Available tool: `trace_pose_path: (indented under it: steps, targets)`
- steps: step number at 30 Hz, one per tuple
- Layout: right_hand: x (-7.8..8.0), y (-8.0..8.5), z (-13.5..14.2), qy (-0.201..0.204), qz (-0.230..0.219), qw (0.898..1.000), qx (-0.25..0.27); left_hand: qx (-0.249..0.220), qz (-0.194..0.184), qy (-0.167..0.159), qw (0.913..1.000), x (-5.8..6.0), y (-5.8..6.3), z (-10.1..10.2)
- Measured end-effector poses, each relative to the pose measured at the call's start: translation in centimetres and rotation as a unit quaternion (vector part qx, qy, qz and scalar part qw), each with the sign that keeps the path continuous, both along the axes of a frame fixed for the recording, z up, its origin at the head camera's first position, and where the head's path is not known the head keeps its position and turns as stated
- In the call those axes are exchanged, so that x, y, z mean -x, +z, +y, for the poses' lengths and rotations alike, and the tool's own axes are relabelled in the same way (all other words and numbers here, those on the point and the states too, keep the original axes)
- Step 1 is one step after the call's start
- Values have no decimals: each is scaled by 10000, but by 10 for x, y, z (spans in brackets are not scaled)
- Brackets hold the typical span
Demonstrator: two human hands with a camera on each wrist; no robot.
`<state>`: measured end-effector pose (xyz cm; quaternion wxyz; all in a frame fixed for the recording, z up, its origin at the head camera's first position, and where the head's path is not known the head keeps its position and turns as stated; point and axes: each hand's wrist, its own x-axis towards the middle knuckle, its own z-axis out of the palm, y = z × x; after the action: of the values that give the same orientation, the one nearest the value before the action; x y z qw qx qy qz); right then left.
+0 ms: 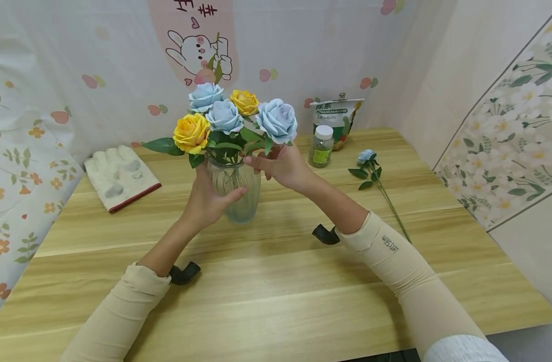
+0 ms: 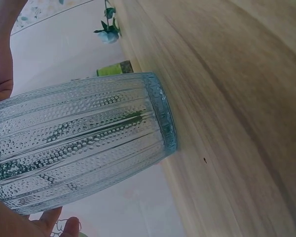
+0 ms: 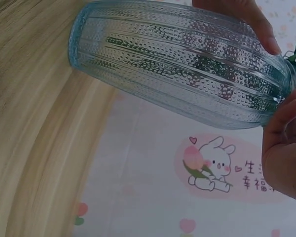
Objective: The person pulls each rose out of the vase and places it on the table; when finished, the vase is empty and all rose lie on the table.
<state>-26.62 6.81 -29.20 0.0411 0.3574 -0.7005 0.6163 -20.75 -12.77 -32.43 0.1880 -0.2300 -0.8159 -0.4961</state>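
Vase [image 1: 237, 191] is standing upright on the desk [image 1: 276, 281], near its middle, and we are steadying it with both hands; our left hand [image 1: 208, 201] is wrapping the ribbed glass from the near side, fingers curled round the body and thumb reaching across its front, likely so it is not tipping under the top-heavy bunch; our right hand [image 1: 282, 166] is working at the rim, fingertips pinching the stem just under the big blue rose [image 1: 277, 120], seemingly to set its lean. Both grips are closed on something, then: left on the glass, right on a stem. The wrist views are showing the dotted glass wall [image 2: 84, 143] close up, green stems blurred inside it, its base flat on the wood. One spare rose [image 1: 368, 163] is lying well to the right; a small bottle [image 1: 322, 146] and a pouch [image 1: 337, 118] are standing behind, gloves [image 1: 119, 176] lying off to the left.
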Motion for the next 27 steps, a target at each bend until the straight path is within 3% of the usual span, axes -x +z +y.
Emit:
trace_pose_path:
  steps: [20,27]
  targets:
    - [2,-2,-3,231,-407,9988,130,-74,-17,14,10000,0,-2,0]
    - [4,-5,-1,355,-124,9983,439,-107,54,-63,9999,0,-2,1]
